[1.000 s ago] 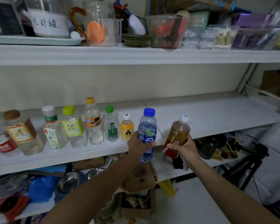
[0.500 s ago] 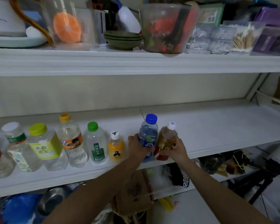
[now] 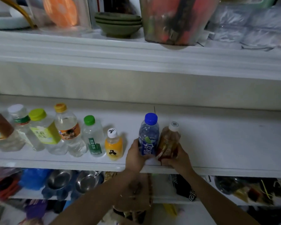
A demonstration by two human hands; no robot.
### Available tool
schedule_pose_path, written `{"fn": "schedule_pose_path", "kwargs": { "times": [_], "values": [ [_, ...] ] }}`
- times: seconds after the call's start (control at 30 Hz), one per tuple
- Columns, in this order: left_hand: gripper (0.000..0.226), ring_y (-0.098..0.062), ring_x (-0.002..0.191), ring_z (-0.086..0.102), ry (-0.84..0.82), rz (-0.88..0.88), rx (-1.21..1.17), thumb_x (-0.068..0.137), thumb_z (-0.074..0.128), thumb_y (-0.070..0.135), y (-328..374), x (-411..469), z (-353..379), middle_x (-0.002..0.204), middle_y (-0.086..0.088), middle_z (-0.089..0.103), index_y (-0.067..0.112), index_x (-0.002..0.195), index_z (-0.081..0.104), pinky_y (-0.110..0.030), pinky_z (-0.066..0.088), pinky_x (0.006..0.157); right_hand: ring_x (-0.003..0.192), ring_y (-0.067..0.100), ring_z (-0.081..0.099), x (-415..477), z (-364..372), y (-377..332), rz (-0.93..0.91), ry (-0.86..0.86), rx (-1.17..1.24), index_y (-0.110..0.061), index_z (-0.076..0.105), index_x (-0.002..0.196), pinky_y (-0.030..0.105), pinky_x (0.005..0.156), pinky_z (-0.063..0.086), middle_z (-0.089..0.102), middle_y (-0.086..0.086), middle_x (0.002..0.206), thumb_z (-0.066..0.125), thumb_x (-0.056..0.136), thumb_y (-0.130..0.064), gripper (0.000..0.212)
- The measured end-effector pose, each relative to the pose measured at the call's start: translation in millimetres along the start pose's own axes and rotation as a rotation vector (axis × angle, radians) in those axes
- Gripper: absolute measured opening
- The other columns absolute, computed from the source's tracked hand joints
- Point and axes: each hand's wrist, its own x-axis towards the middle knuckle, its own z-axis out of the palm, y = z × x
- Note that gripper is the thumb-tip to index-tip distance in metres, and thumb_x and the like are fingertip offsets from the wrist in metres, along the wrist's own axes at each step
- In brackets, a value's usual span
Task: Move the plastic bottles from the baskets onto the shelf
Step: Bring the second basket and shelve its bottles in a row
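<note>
Since the row of bottles (image 3: 68, 132) fills the shelf (image 3: 221, 140) on the left, the left hand (image 3: 135, 155) has its grip round the blue bottle (image 3: 149, 135) and the right hand (image 3: 178, 158) grips the tea bottle (image 3: 169, 140). They're side by side at the front edge, extending the line I guess.

Both bare forearms are extended away from the near side, converging. The left hand (image 3: 135, 157) is curled round the blue-capped bottle (image 3: 148, 132), the right hand (image 3: 178, 158) round the amber bottle (image 3: 169, 138).
</note>
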Motion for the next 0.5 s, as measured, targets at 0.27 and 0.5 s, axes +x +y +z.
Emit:
{"fn": "schedule_pose_path", "kwargs": {
  "times": [0.27, 0.5],
  "values": [
    [0.059, -0.017, 0.105, 0.058, -0.032, -0.062, 0.065, 0.073, 0.081, 0.021, 6.2, 23.3, -5.9, 0.120, -0.001, 0.062, 0.017, 0.120, 0.045, -0.032, 0.047, 0.089, 0.112, 0.021, 0.057, 26.4, -2.8, -15.9, -0.031, -0.034, -0.080, -0.013, 0.045, 0.130, 0.021, 0.084, 0.039, 0.060, 0.005, 0.124, 0.085, 0.065, -0.012, 0.076],
    [0.059, -0.018, 0.104, 0.060, 0.017, -0.087, 0.212, 0.077, 0.078, 0.031, 7.6, 23.3, 1.4, 0.122, -0.002, 0.063, 0.017, 0.123, 0.044, -0.028, 0.043, 0.080, 0.111, 0.024, 0.059, 35.5, 0.1, -14.2, -0.044, -0.050, -0.075, -0.014, 0.045, 0.128, 0.024, 0.084, 0.041, 0.062, 0.006, 0.123, 0.085, 0.066, -0.014, 0.073]
  ]
}}
